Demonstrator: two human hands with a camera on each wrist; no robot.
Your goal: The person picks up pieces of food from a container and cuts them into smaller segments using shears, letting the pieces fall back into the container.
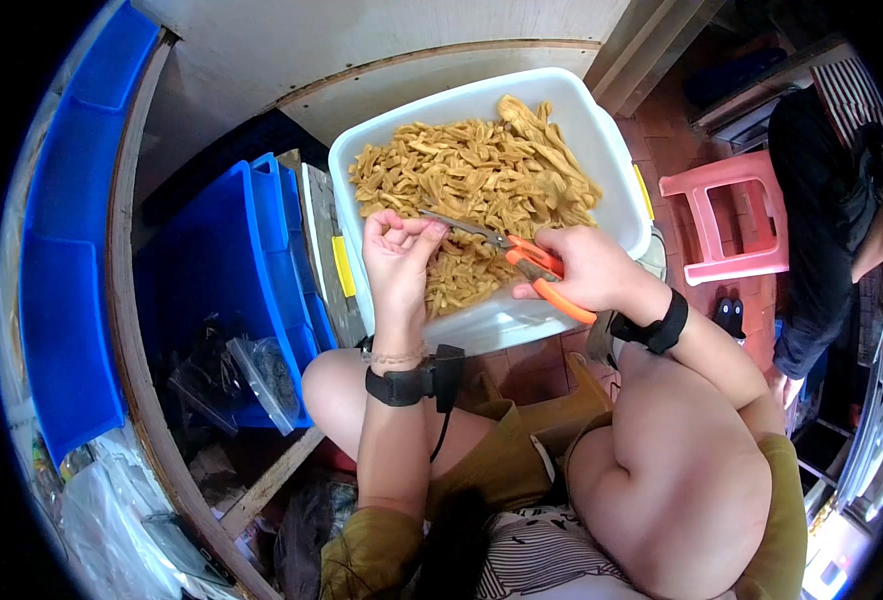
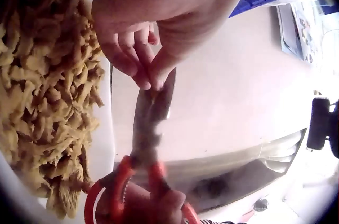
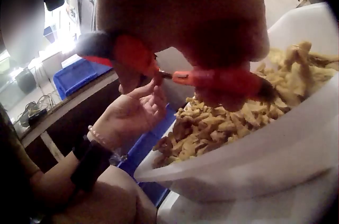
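Orange-handled scissors [image 1: 552, 285] are gripped in my right hand [image 1: 602, 268] over the near part of a white tub [image 1: 617, 150]. Their grey blades [image 2: 144, 134] point left toward my left hand [image 1: 396, 260]. Thumb and fingertips of that hand pinch a small tan piece [image 2: 154, 95] right at the blade tips; most of it is hidden by the fingers. Below both hands, the tub holds a heap of tan, wrinkled strips [image 1: 432, 165], with larger uncut-looking clumps [image 1: 542, 145] at its far right.
Blue plastic bins [image 1: 222, 260] stand left of the tub, with clear plastic bags [image 1: 262, 375] by them. A wooden beam [image 1: 127, 300] runs along the left. On the right are a pink stool [image 1: 737, 220] and another person in dark clothes [image 1: 812, 220]. A pale panel [image 1: 412, 30] rises behind.
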